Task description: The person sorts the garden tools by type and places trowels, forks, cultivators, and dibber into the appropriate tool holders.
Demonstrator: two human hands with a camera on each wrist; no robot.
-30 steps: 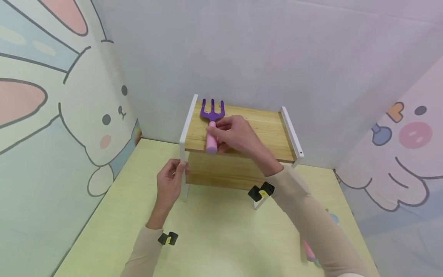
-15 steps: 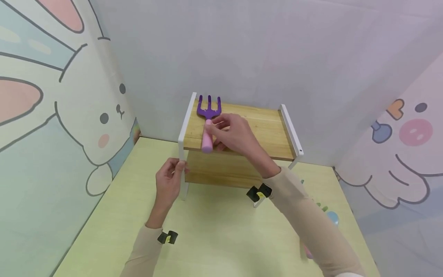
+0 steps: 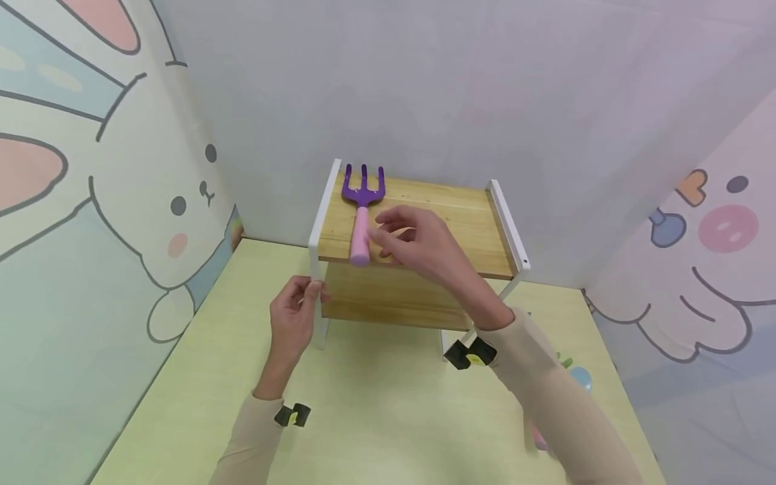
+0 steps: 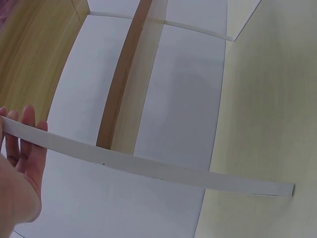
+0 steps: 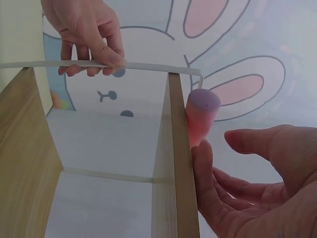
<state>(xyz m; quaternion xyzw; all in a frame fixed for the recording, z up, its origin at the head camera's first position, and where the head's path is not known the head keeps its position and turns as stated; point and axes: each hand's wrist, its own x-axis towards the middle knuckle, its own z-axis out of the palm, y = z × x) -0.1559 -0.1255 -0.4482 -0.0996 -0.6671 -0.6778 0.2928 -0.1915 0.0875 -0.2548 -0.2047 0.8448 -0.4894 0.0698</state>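
Observation:
A toy garden fork point(image 3: 362, 232) with purple tines and a pink handle lies on the top board of a small wooden shelf point(image 3: 463, 222), beside its left white rail. Its handle end juts slightly past the board's front edge. My right hand point(image 3: 421, 246) is just right of the handle, thumb and fingers parted with nothing between them. In the right wrist view, a gap shows between the thumb and the handle point(image 5: 202, 111). My left hand point(image 3: 292, 320) grips the shelf's white left leg point(image 4: 148, 166) below the top board, thumb on one side and fingers on the other.
A lower wooden board point(image 3: 388, 296) spans the shelf under the top one. On the pale table point(image 3: 364, 417), a pink-handled item point(image 3: 539, 439) and a light blue round thing point(image 3: 580, 378) lie partly hidden by my right sleeve. Cartoon-printed cloth walls point(image 3: 424, 87) surround the table.
The fork has shifted a little left toward the rail. My right fingers have let go of its handle and drawn back right. The left hand keeps its grip on the leg.

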